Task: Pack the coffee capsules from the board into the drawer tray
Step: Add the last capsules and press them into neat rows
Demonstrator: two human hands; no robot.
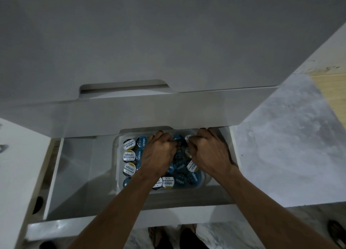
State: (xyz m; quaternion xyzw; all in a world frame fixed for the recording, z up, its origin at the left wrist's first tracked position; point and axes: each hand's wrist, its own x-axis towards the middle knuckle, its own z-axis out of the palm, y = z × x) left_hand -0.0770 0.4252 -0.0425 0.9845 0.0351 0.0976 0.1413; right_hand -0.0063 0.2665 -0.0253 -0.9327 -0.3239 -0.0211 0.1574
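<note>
A clear plastic tray (115, 155) lies in the open white drawer (74, 175), toward its back right. Several coffee capsules fill it, some with white Excelso lids (129, 156), others with blue lids (180, 181). Both my hands reach down into the tray's far half. My left hand (159, 153) has its fingers curled down among the blue-lidded capsules and seems to grip one beneath them. My right hand (210, 152) is curled the same way beside a white-lidded capsule at the tray's far right. The fingertips of both are hidden. The board is out of view.
The counter top (168, 42) overhangs the drawer's back. A closed drawer front (149, 114) with a handle cut-out sits just above my hands. Marbled floor (280, 145) lies to the right. My feet (172, 237) stand below the drawer's front edge.
</note>
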